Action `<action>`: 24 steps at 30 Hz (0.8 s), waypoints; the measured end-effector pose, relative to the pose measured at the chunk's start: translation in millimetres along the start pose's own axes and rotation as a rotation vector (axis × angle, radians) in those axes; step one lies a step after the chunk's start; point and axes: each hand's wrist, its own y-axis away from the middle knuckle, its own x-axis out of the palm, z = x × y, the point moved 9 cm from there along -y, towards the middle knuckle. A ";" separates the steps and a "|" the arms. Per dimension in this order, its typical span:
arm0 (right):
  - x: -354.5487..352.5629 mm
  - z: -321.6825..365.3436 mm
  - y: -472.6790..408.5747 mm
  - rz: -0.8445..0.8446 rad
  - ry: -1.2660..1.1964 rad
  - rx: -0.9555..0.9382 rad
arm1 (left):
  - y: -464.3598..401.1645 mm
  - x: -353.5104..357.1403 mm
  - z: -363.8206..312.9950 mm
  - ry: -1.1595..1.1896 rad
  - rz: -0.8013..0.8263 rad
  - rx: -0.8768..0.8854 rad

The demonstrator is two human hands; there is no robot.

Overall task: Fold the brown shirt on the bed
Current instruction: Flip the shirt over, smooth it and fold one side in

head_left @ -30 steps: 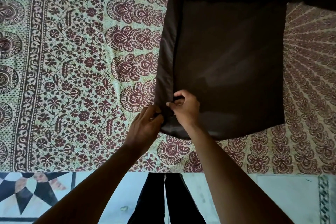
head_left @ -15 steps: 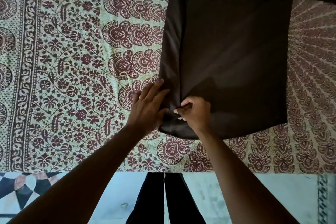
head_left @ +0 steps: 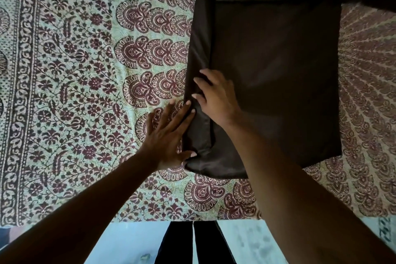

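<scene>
The brown shirt (head_left: 276, 75) lies flat on the bed, its body a dark rectangle running from the top of the view down toward me. A narrow strip along its left side is folded over. My left hand (head_left: 169, 135) lies flat with straight fingers against that folded left edge, the thumb touching the bottom corner. My right hand (head_left: 216, 98) rests on top of the strip a little farther up, fingers spread and slightly bent, pressing the cloth down. The shirt's top part runs out of view.
A patterned bedsheet (head_left: 85, 92) in maroon and pale green covers the bed. The bed's near edge (head_left: 150, 219) runs across the bottom, with pale floor (head_left: 246, 242) and my dark trouser legs (head_left: 192, 244) below it.
Both hands have slid up along the folded left strip. My right hand, which was pinching the corner, now lies spread on the cloth. The left hand has flattened out.
</scene>
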 end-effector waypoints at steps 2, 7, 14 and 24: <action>7.1 -0.6 18.5 0.034 0.088 -0.006 | 1.0 -6.8 0.5 0.019 -0.022 0.005; 19.9 6.7 94.6 0.141 0.054 -0.031 | -21.9 -64.0 10.2 0.102 -0.405 0.059; 2.3 6.5 121.3 -0.027 -0.137 -0.094 | -130.9 -88.5 25.0 -0.142 -0.232 0.150; -56.3 -30.8 -94.4 -0.349 -0.068 -0.070 | -54.0 -12.0 -12.2 -0.181 -0.115 0.327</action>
